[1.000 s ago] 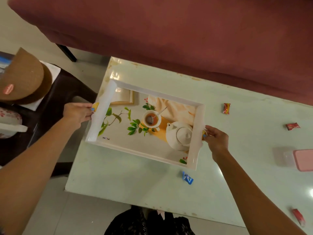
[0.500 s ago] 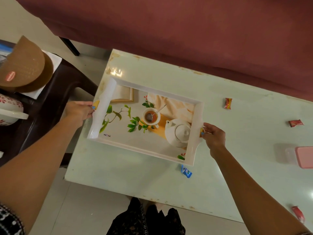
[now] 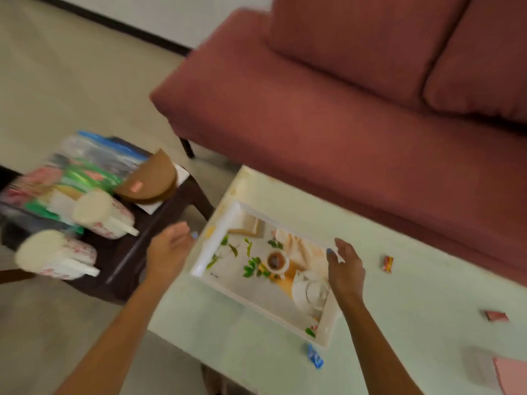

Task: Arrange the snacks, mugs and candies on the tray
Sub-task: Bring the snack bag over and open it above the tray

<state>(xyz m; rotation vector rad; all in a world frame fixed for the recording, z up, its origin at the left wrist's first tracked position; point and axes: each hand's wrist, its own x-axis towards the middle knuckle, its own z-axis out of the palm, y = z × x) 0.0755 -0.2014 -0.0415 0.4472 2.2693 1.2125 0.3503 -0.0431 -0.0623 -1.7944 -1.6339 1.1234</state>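
Both the left hand and right hand hover open-fingered at the tray, fingers gripping nothing.

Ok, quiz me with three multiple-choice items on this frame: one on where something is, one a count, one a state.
1. Where are the mugs?
A. on the tray
B. on the dark side table
C. on the sofa

2. How many wrapped candies show on the pale table?
A. one
B. three
C. six

3. What are the hands doing?
A. both open, holding nothing
B. both gripping the tray
C. each holding a mug

Answers:
1. B: the two mugs sit on the dark side table, left of the tray.
2. B: an orange candy, a red candy and a blue candy lie on the pale table outside the tray.
3. A: the left hand and right hand are spread open, nothing in them.
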